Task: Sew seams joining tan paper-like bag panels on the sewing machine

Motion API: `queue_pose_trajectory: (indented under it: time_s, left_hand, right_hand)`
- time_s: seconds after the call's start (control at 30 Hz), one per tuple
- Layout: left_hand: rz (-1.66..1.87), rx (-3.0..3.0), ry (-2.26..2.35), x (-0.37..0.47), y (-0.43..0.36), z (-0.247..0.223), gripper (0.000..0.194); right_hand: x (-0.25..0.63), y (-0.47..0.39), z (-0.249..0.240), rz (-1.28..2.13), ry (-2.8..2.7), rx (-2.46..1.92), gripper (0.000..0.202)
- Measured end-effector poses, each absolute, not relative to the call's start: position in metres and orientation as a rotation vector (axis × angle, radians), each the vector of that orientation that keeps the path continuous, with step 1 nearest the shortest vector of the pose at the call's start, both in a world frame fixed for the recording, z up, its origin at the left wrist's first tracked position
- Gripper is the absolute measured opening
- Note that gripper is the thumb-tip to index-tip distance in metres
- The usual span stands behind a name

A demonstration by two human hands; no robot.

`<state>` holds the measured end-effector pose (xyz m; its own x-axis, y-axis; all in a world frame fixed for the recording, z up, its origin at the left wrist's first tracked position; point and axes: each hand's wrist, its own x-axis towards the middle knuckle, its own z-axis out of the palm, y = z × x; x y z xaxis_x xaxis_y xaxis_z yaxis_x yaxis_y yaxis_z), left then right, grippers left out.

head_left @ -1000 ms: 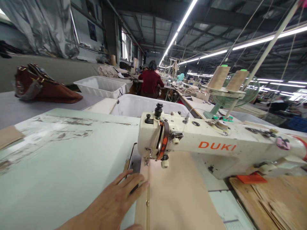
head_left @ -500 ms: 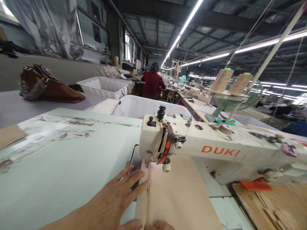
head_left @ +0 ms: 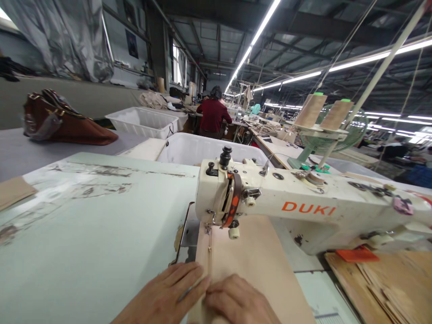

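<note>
Head view: beige panel [head_left: 256, 256] lies under the needle end of the DUKI sewing machine [head_left: 303, 208], on the pale green table [head_left: 101, 225]. Compared with earlier frames, the small metal piece [head_left: 209, 249] on the panel's lengthwise strip sits closer to the presser foot [head_left: 207, 229], so the panel has moved forward. Left hand [head_left: 165, 292] is now lower, nearer the wearer. Right hand [head_left: 239, 299] is now well in view; only its fingertips showed half a second ago.

Left hand: flat, fingers extended over panel's left edge, not clenched. Thin sliver between its fingers, can't tell what. Right hand: fingers curled on the panel beside the strip, next to left fingertips; can't tell if pinching or just pressing.

Containers: large white bin [head_left: 189, 146] behind the machine, pale inner wall showing, bottom hidden. Second white bin [head_left: 141, 122] farther back and left, ribbed inside, contents can't be confirmed; black cord [head_left: 171, 130] at its near right corner. Brown bag [head_left: 72, 123] on the grey surface [head_left: 128, 143] at left, clear plastic [head_left: 47, 127] around part of it, inside not visible.
</note>
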<state>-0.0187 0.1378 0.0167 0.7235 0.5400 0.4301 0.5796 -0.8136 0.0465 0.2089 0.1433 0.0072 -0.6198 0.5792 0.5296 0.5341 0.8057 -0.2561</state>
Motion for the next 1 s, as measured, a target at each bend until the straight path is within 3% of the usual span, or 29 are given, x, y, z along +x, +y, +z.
queue_pose_trajectory:
  time_s: [0.1, 0.2, 0.43, 0.7, 1.0]
  left_hand:
    - [-0.623, -2.829, -0.919, -0.018, 0.136, 0.023, 0.048]
    - [-0.597, -2.836, -0.896, -0.017, 0.138, 0.028, 0.051]
    - [-0.585, -2.818, -0.978, -0.019, 0.126, 0.031, 0.054]
    - [-0.562, -2.876, -0.982, -0.018, 0.13, 0.03, 0.055]
    - [-0.52, -2.908, -0.973, -0.024, 0.129, 0.028, 0.052]
  right_hand:
    - [0.211, 0.162, 0.042, 0.248, -2.516, -1.016, 0.007]
    - [0.207, 0.18, 0.055, 0.148, -2.703, -1.046, 0.009]
    - [0.208, 0.203, 0.036, -0.027, -2.807, -0.946, 0.016]
    - [0.205, 0.208, 0.031, 0.141, -2.518, -1.203, 0.008]
    - [0.193, 0.202, 0.029, 0.216, -2.552, -1.104, 0.012]
